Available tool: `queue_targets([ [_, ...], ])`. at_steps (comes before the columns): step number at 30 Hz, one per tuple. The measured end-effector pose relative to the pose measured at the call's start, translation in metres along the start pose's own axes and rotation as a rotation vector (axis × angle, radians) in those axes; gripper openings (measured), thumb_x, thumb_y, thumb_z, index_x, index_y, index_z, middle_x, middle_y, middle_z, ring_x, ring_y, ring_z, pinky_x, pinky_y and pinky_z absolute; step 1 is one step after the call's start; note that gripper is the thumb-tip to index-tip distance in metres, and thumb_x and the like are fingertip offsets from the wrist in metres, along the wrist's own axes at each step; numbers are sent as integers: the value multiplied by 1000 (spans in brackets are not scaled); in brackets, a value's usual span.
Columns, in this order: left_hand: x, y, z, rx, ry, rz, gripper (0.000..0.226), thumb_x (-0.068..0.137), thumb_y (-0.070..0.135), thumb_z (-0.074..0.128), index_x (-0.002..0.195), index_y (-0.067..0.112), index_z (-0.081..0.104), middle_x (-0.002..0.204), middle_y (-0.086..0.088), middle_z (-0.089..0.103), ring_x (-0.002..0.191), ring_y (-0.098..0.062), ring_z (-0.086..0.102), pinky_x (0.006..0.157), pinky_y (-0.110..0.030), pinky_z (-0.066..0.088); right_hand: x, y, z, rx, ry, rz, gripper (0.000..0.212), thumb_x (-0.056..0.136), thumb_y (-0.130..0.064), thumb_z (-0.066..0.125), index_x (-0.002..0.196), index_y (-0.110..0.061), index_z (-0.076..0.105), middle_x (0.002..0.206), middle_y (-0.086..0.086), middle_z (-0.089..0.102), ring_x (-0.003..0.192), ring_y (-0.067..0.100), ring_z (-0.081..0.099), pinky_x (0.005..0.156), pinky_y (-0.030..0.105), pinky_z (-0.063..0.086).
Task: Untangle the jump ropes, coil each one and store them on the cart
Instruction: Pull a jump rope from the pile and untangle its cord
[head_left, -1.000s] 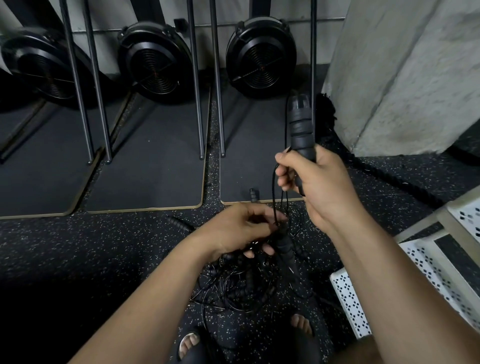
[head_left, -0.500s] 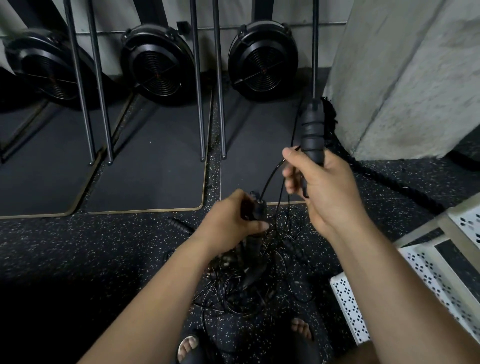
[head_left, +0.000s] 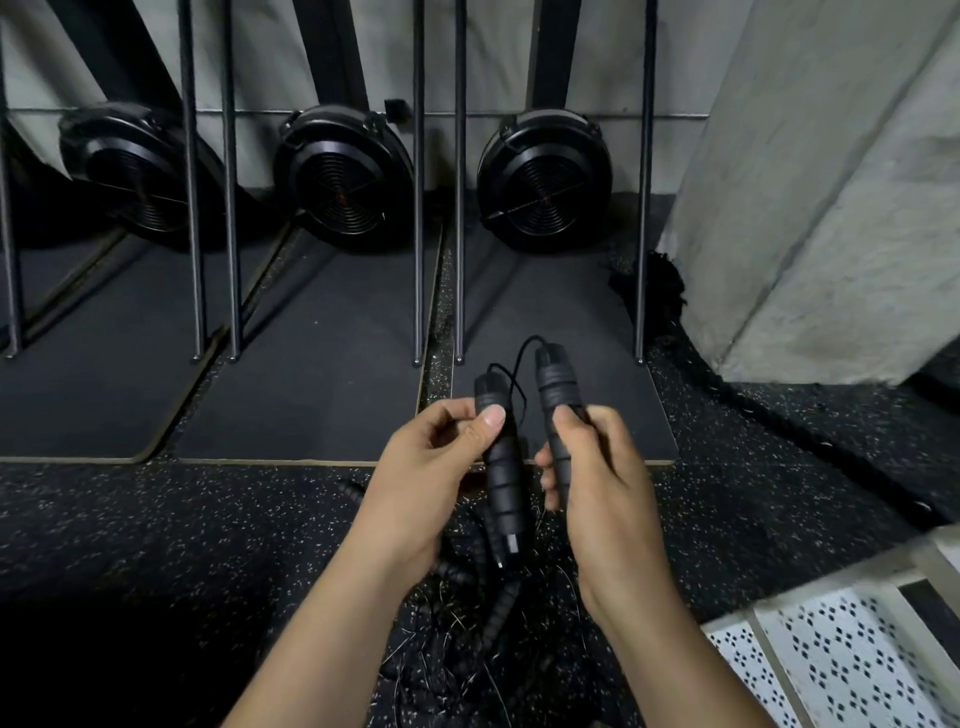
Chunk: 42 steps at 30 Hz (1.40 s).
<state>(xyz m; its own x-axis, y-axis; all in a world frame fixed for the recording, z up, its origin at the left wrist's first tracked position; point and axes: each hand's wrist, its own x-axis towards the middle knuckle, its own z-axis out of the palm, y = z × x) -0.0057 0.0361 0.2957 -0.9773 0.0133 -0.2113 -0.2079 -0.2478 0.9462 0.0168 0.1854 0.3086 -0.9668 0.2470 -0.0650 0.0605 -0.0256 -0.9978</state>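
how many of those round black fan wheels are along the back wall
3: left fan wheel, middle fan wheel, right fan wheel, side by side. More may be hidden past the left edge.

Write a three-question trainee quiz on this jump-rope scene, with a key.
1. True or false: the left hand and right hand each grip a handle.
2. Where in the view is the cart? A) lower right B) upper left C) between the hands
3. Fill in: the tangle of ropes lies below the hands, on the ____.

Key: 1 true; 2 A; 3 floor
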Motion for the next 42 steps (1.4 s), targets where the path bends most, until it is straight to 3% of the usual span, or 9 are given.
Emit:
queue_targets([
  [10,7,6,-2,-54,38,16,36,95,35,76,118,8,73,113,-18,76,101,-26,71,110,-63,51,-4,0,20,-48,-44,17,20,107,-46,58,99,-31,69,90,-6,76,84,14,72,80,46,58],
  [15,7,7,-5,-72,37,5,31,98,32,75,118,9,74,121,-25,74,119,-49,69,109,-64,52,-5,4,18,-40,-109,27,22,107,-50,59,107,-31,69,99,-2,78,95,23,75,90,61,59],
  [21,4,16,-6,74,34,73,33,96,45,74,110,15,75,102,-18,74,82,-31,65,63,-39,53,-10,-2,14,78,-361,161,46,88,-19,89,121,-20,58,103,7,79,86,33,79,76,57,66],
  [26,17,8,-23,565,264,430,37,100,66,59,100,31,72,115,14,64,112,-4,64,101,-27,50,-2,-18,-1,134,-533,316,50,85,13,78,128,-6,59,91,14,70,74,26,65,58,34,55],
  [30,17,13,-24,143,108,228,55,109,64,34,127,22,66,118,0,79,113,-24,71,98,-40,55,-7,-26,-8,120,-798,310,56,81,21,75,128,-7,61,92,16,71,73,25,65,55,33,54],
  [33,-1,18,-7,-189,-189,-202,46,108,48,57,96,12,82,87,-5,81,81,-18,78,71,-23,61,-12,-30,-7,174,-891,246,65,81,23,74,133,-14,61,91,15,70,67,24,64,57,32,54],
  [35,4,5,3,-76,-101,-163,38,113,33,52,89,18,77,90,-12,74,84,-22,74,78,-33,59,-12,-32,-2,215,-827,160,66,78,17,76,135,-12,59,87,18,68,64,28,60,60,37,54],
  [38,0,0,17,206,-71,21,53,113,21,43,67,23,68,57,-6,59,52,-15,53,54,-25,42,-3,-28,0,171,-496,18,56,80,17,79,124,-12,60,89,22,72,65,33,60,64,43,55],
  [42,0,0,22,367,-150,25,40,114,35,36,88,24,65,57,6,53,54,-16,39,51,-30,29,8,-27,-9,247,-309,54,47,87,15,73,123,-13,60,101,16,76,77,28,69,59,36,55],
])
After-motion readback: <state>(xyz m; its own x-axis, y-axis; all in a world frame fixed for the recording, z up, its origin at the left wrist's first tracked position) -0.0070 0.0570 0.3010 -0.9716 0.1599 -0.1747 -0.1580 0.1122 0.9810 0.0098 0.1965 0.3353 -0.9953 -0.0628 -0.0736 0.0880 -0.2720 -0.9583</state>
